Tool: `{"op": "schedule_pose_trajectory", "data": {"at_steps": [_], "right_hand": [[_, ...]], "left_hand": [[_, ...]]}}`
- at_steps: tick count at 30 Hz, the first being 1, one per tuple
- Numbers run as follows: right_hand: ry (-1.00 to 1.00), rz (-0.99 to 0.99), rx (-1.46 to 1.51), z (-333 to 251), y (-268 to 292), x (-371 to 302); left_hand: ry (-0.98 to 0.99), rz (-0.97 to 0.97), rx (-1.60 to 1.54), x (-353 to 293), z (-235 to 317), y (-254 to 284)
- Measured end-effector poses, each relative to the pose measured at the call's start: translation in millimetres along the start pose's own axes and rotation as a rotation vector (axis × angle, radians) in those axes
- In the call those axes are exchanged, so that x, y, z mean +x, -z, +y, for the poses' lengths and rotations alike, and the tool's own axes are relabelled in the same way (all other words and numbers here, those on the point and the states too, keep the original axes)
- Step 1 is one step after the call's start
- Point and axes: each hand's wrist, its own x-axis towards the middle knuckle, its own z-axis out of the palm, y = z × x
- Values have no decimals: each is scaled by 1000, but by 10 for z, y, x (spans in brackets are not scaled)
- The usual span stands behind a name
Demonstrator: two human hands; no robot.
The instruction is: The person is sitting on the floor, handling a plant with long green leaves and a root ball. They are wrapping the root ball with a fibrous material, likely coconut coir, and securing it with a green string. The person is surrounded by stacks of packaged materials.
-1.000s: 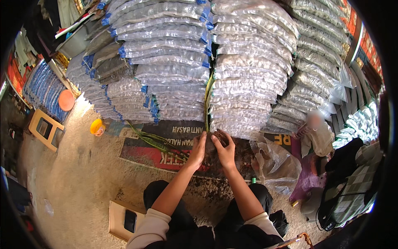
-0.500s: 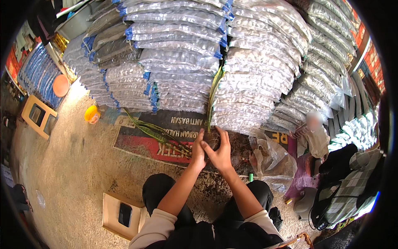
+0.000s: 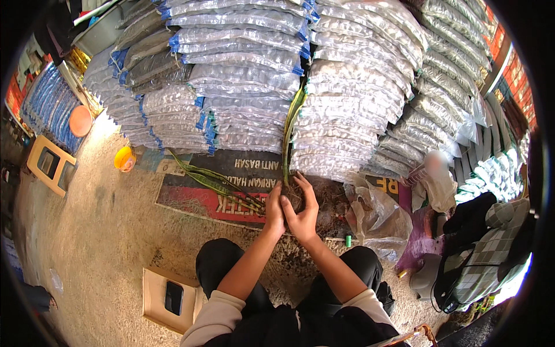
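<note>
My left hand [image 3: 275,211] and my right hand [image 3: 303,213] are cupped together round the soil-and-root ball [image 3: 296,196] of a long-leaved plant, which looks like a snake plant. Fingers curve along both sides of the ball, and my right thumb reaches across toward my left hand. The plant's narrow green leaves [image 3: 287,130] with yellowish edges stand upright, leaning into the gap between two stacks of filled bags. Left of my hands, more long leaves [image 3: 211,180] lie across a printed sheet [image 3: 191,199] on the ground. Their lower end is partly hidden by my left hand.
Tall stacks of filled plastic bags [image 3: 347,87] rise in front. A crumpled clear plastic bag [image 3: 381,222] and a small green cylinder [image 3: 348,240] are at right, near a seated person [image 3: 436,185]. A yellow tub [image 3: 125,159], a stool [image 3: 52,165] and a phone [image 3: 173,298] on a cardboard-coloured stand are left.
The view has shifted slightly. My hands stay round the root ball, with more of the roots showing between them, and the upright leaves have moved only a little.
</note>
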Motion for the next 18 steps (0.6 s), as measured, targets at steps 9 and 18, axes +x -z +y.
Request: {"op": "schedule_pose_trajectory", "data": {"at_steps": [9, 18], "right_hand": [[-96, -135, -106, -6, 187, 69], [-86, -99, -100, 60, -8, -66]], "left_hand": [[149, -38, -289, -262, 290, -274], [77, 60, 16, -71, 102, -42]]}}
